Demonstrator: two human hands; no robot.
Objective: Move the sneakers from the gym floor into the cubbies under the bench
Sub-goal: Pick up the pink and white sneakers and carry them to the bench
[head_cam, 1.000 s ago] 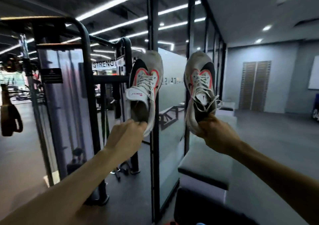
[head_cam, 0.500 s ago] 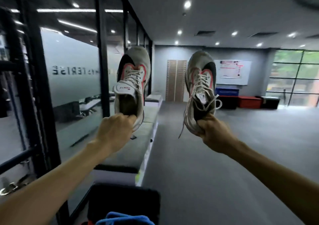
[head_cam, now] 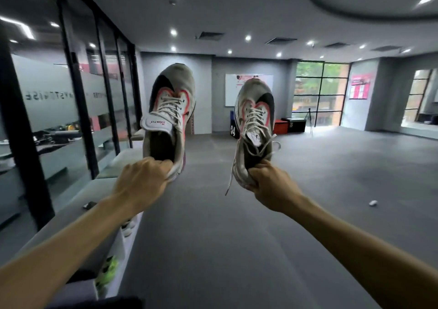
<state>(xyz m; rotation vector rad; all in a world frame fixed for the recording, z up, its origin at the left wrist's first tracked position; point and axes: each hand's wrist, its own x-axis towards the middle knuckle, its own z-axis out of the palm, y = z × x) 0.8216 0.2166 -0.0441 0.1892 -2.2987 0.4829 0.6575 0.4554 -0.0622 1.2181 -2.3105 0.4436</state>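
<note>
My left hand (head_cam: 142, 178) grips the heel of a worn grey, white and pink sneaker (head_cam: 170, 109), held up in front of me with its toe pointing away. My right hand (head_cam: 267, 183) grips the heel of the matching sneaker (head_cam: 256, 124), whose lace hangs loose below it. The grey padded bench (head_cam: 78, 216) runs along the glass wall at lower left. In the cubbies (head_cam: 123, 235) under the bench sit other shoes: a white pair (head_cam: 128, 225) and a neon green pair (head_cam: 107, 270).
A glass partition (head_cam: 47, 95) with black frames stands left of the bench. A small dark object (head_cam: 89, 205) lies on the bench top. Grey gym floor (head_cam: 237, 214) stretches ahead, with a small white item (head_cam: 372, 202) on it. Red and black boxes (head_cam: 289, 125) stand at the far wall.
My view has swung right, from the glass wall to the room. Both hands still hold the sneakers up. The bench has slid to the lower left, and its cubbies show now.
</note>
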